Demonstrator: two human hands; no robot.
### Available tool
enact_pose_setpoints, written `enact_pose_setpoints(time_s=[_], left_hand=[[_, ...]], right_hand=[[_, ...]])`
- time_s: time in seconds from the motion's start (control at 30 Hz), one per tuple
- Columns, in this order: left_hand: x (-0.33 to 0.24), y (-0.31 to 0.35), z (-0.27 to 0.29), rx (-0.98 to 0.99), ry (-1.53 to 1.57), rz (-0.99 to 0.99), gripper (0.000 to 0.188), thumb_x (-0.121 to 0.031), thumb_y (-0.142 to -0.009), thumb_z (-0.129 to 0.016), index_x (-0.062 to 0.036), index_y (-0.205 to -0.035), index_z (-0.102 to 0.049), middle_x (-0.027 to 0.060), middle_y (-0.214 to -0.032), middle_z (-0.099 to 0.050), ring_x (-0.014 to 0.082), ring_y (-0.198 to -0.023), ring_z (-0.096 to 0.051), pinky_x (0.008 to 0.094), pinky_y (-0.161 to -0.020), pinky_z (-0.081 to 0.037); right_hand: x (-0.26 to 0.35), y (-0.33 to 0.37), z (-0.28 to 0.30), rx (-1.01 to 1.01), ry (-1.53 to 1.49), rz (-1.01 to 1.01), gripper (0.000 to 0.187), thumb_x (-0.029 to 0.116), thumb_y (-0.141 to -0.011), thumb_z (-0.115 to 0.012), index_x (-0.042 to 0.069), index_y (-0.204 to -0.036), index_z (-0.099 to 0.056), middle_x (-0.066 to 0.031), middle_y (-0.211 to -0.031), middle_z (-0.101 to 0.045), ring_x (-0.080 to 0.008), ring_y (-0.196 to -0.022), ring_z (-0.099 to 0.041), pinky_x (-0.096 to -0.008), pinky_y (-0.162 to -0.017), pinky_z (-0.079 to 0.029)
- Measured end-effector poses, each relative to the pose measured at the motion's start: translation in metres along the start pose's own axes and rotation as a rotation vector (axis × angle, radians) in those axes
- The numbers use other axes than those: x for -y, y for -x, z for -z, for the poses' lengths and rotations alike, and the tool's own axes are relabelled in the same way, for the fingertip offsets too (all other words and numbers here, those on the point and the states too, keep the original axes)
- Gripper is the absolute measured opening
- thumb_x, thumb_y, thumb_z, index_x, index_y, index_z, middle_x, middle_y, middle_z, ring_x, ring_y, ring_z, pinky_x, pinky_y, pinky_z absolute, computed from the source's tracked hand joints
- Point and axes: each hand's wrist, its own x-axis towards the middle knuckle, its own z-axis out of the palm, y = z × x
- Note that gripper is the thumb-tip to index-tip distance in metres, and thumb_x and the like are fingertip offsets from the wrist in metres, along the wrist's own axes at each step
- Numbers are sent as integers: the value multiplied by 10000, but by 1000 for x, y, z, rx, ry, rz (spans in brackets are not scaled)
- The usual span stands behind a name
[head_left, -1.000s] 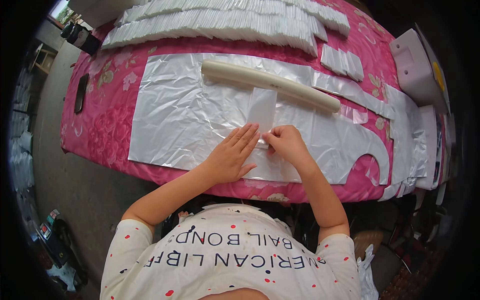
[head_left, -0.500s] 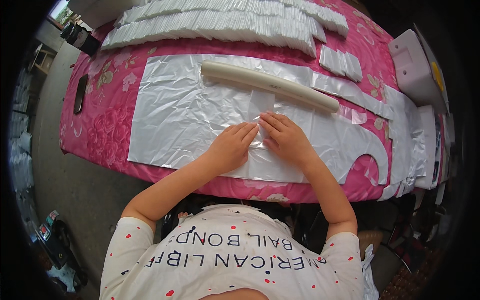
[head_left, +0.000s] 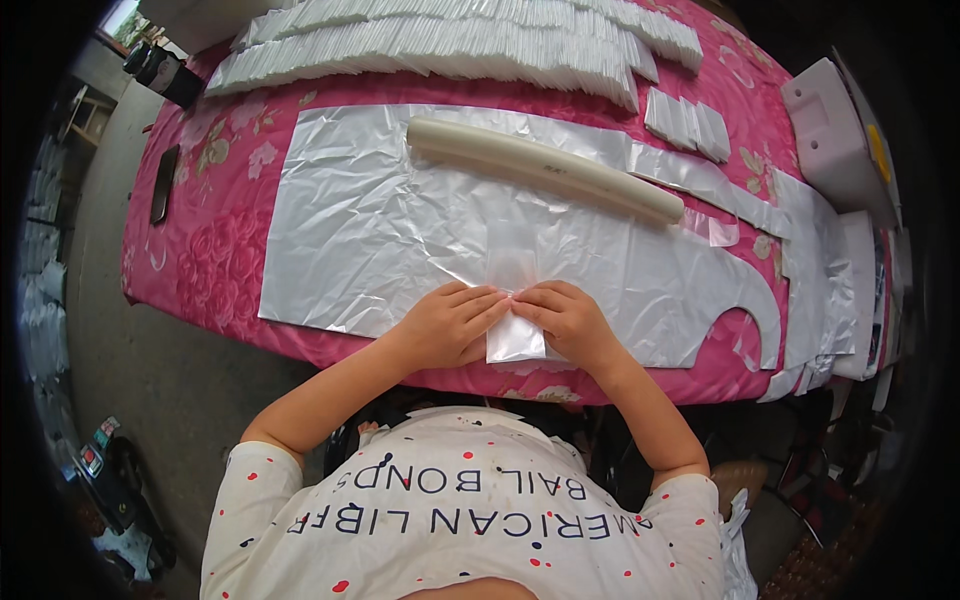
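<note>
A narrow folded plastic bag [head_left: 515, 341], whitish and shiny, lies lengthwise between my hands, its far end paler and see-through. My left hand [head_left: 452, 325] and my right hand [head_left: 568, 322] meet at its middle, fingertips closed on its two edges. Beneath it spreads a wide stack of flat plastic bags [head_left: 340, 230], creased, with a curved cut-out at the right end. Across the far part of the stack rests a long cream tube [head_left: 545, 170], tilted down to the right.
Long rows of folded white bags [head_left: 430, 52] line the far side of the pink floral tablecloth [head_left: 215, 265], with a small bundle [head_left: 686, 125] nearby. At left are a phone [head_left: 164, 185] and a dark bottle [head_left: 163, 74]. A white foam box [head_left: 835, 130] stands right.
Both hands have drawn nearer to me and together, and their fingertips have closed on the folded bag. The bag has slid toward the table's near edge. The tube stays put.
</note>
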Motion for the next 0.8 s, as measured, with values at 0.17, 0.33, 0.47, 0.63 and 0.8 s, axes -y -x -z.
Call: enact_pose_setpoints(time_s=[0.17, 0.33, 0.47, 0.63, 0.8], left_hand=[[-5, -7, 6, -13, 161, 153, 464, -155, -723, -659, 17, -1136, -538, 102, -948, -649, 231, -889, -626, 347, -774, -467], [-2, -21, 1, -27, 362, 700, 520, -165, -776, -660, 56, -1205, -468, 93, -739, -659, 255, -698, -645, 342, -650, -489], [7, -37, 10, -14, 487, 936, 654, -155, -778, -671, 69, -1305, -354, 138, -848, -651, 214, -711, -654, 322, -638, -500], [6, -33, 1, -44, 65, 609, 794, -195, -757, -677, 64, -1369, -242, 200, -1285, -437, 272, -1067, -531, 357, -859, -439], [-6, -47, -26, 52, -86, 381, 935, -389, -741, -650, 85, -1383, -162, 252, -1433, -208, 366, -1350, -185, 469, -1087, -169]], right_hand=[[0, -3, 8, -9, -131, -287, 231, 21, -712, -628, 60, -934, -675, -59, -818, -647, -206, -749, -601, -311, -652, -485], [-6, -32, 15, 88, -411, -895, 252, 207, -858, -602, -35, -813, -658, -36, -618, -606, -88, -545, -568, -236, -516, -437], [-12, -55, 23, 244, -423, -1086, 280, 223, -834, -619, -40, -743, -647, -49, -585, -593, -104, -505, -571, -245, -480, -427], [-20, -56, 19, 276, -386, -1099, 291, 225, -830, -613, -39, -708, -640, -53, -557, -580, -111, -485, -567, -257, -470, -424], [-19, -57, 18, 264, -360, -1078, 272, 211, -798, -610, -39, -694, -637, -70, -543, -579, -126, -494, -578, -263, -496, -443]])
